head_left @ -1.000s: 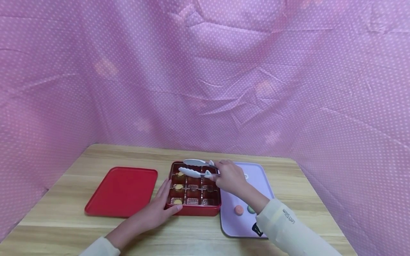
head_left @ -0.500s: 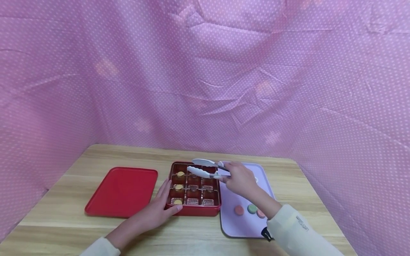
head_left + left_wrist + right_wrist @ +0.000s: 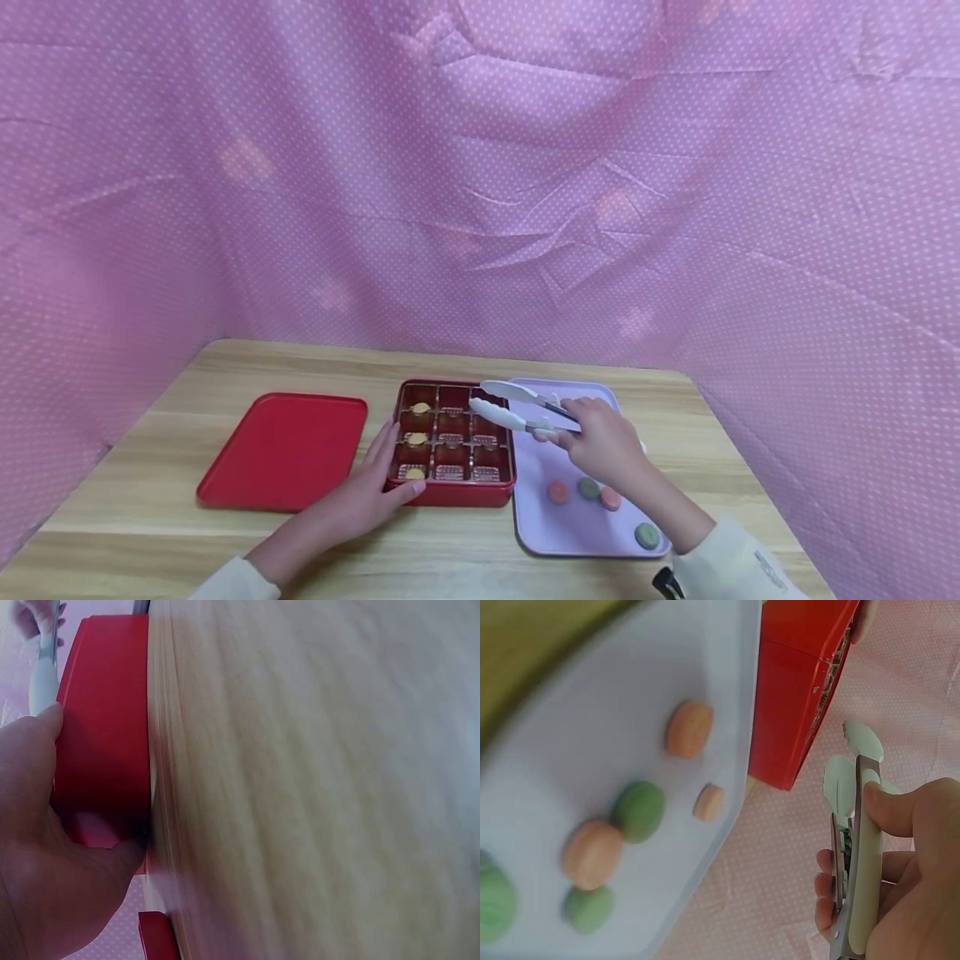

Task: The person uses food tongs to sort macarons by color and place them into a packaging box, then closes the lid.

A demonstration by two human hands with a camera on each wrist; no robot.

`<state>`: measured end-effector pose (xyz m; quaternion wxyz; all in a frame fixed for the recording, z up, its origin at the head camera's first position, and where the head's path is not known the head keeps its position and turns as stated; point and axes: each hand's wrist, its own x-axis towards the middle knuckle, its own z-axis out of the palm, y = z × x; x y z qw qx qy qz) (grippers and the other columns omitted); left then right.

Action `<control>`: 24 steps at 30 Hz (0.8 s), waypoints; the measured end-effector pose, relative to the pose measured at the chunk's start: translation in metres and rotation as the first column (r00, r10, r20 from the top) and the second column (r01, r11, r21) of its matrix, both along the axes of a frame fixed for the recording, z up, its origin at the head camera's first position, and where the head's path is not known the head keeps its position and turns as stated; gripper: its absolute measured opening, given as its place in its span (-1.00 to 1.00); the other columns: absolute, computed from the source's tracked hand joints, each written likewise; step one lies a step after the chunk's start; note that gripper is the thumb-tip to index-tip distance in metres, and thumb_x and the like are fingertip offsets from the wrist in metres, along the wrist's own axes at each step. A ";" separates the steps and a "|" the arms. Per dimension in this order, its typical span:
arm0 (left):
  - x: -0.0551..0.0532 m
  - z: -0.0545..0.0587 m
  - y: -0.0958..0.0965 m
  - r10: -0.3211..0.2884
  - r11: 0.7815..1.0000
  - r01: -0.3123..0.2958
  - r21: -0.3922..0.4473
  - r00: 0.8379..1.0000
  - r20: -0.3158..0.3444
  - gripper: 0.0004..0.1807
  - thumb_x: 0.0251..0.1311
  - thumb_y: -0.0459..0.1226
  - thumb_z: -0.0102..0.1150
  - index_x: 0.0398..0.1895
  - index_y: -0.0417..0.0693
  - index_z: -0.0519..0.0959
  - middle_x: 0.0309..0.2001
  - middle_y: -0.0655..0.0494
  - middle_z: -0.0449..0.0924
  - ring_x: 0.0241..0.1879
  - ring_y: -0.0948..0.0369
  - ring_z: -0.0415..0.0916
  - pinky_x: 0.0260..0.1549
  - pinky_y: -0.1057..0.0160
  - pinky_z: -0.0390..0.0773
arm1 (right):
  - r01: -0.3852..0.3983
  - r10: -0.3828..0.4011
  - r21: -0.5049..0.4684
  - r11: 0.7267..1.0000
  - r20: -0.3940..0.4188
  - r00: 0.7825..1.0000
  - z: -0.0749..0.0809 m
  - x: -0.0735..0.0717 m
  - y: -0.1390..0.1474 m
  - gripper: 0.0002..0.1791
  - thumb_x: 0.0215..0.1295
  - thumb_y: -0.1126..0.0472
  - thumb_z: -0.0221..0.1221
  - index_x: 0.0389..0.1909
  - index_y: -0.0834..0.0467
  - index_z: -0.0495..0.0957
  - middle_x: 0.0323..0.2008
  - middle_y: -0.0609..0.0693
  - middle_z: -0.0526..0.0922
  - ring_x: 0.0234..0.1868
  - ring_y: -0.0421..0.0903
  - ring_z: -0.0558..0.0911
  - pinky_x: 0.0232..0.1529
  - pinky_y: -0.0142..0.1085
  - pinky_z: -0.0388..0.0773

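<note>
My left hand rests at the near left corner of a red box, fingers laid along its side and thumb on the front. Inside is a divided insert; three round yellow pieces sit in its left column, one per compartment. My right hand grips white-tipped tongs above the box's right edge. Their tips are spread with nothing between them. Pink macarons and green macarons lie on the lavender tray below the right forearm. In the right wrist view, a pink macaron lies near the tray's edge.
A flat red lid lies on the wooden table left of the box. The tray stands right up against the box's right side. Pink dotted cloth hangs behind and at both sides. A black clip shows by the right sleeve.
The right hand and tongs have moved right, from over the box's middle toward the tray, uncovering more compartments and macarons. The left hand and box have kept their place.
</note>
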<state>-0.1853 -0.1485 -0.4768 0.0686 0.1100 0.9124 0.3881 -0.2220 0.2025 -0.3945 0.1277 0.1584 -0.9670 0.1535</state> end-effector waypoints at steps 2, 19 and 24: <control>0.000 -0.001 -0.001 -0.001 1.000 0.001 -0.004 1.000 -0.004 0.15 0.29 0.28 0.13 0.65 0.16 -0.38 0.65 0.04 -0.51 0.55 -0.26 -0.13 0.37 -0.35 0.18 | 0.012 -0.012 -0.003 1.000 0.001 1.000 -0.002 0.004 0.006 -0.52 0.17 -0.03 0.43 0.06 0.10 0.66 -0.10 0.01 0.72 -0.06 0.02 0.64 -0.20 0.01 0.61; 0.000 -0.001 -0.001 -0.002 1.000 0.001 -0.009 1.000 -0.003 0.16 0.27 0.31 0.12 0.65 0.16 -0.38 0.65 0.03 -0.52 0.56 -0.25 -0.15 0.37 -0.36 0.18 | 0.109 -0.109 -0.007 0.994 0.050 0.993 -0.013 0.053 0.060 -0.36 0.13 0.08 0.43 0.22 0.25 0.57 0.04 0.16 0.69 0.05 0.13 0.64 -0.02 0.14 0.61; 0.000 -0.001 0.000 -0.002 1.000 0.002 -0.014 1.000 -0.004 0.17 0.27 0.31 0.11 0.65 0.15 -0.38 0.65 0.04 -0.52 0.56 -0.24 -0.15 0.37 -0.35 0.18 | 0.116 -0.115 -0.029 0.993 0.043 0.992 -0.019 0.068 0.074 -0.38 0.10 0.08 0.47 0.17 0.26 0.60 0.01 0.15 0.70 0.03 0.13 0.65 -0.04 0.13 0.61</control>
